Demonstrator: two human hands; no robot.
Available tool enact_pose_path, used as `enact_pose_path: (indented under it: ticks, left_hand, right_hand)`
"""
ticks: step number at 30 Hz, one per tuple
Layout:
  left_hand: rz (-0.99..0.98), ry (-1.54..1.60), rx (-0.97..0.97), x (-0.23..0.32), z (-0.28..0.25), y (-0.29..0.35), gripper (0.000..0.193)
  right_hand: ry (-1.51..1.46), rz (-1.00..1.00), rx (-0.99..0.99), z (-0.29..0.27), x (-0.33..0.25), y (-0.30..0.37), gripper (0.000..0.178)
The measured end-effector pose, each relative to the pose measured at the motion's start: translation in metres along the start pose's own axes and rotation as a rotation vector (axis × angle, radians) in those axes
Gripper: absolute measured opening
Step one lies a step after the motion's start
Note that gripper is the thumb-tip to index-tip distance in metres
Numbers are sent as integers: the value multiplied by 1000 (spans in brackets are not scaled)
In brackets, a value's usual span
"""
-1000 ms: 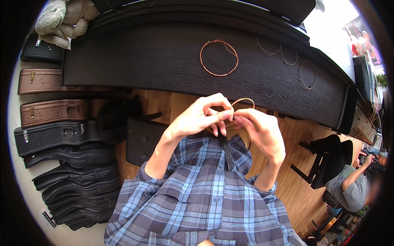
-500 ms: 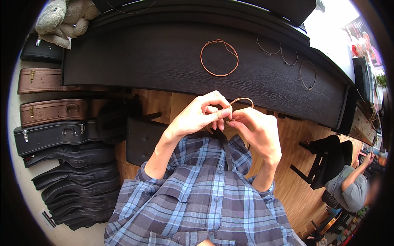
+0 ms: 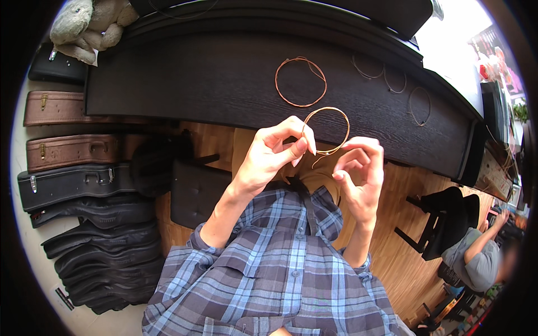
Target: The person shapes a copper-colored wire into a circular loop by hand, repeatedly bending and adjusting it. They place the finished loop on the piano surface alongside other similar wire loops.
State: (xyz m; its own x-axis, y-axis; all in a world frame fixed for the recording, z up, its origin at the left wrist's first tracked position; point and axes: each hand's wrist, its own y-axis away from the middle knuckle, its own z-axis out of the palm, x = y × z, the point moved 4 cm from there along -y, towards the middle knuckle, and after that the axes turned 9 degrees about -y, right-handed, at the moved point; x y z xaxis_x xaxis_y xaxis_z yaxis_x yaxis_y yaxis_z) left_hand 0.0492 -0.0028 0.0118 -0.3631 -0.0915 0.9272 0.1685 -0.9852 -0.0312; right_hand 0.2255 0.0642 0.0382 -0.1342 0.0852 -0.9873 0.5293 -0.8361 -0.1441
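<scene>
My left hand [image 3: 280, 147] pinches a copper-coloured coiled guitar string [image 3: 348, 124] between thumb and fingertips, at the loop's lower left. The ring stands up in front of the black wood-grained table [image 3: 185, 78], with a short loose end curling down below it. My right hand [image 3: 361, 173] is just right of the ring, its fingers curved and apart with nothing between them. Whether its index fingertip brushes the ring, I cannot tell. A similar copper-coloured coil [image 3: 276, 84] lies on the black surface beyond my hands.
Three thinner silvery string coils lie at the right, one a loop [image 3: 411, 106]. Instrument cases [image 3: 73, 154] and black soft bags [image 3: 106, 246] line the left. A plush toy [image 3: 73, 22] sits at far left, a black padded seat [image 3: 196, 193] below. Another person [image 3: 476, 257] is at far right.
My right hand has let go of the string and drawn away to the right, its fingers spreading. The coil has come up into fuller view, still pinched in my left hand.
</scene>
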Motion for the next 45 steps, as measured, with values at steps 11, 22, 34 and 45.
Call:
enact_pose_path:
  ticks: [11,22,34,45]
  left_hand:
    - [-30,72,39,3,7,2,17]
    - [-88,119,6,-3,11,4,15]
    - [-94,87,-31,-3,18,0,17]
    - [-111,51,6,-6,16,-2,15]
  right_hand:
    - [-84,135,-90,18,7,-5,17]
    - [-37,-3,3,7,9,-8,15]
    - [119,-239,139,0,9,-8,23]
    - [280,-272,85,3,5,-10,23]
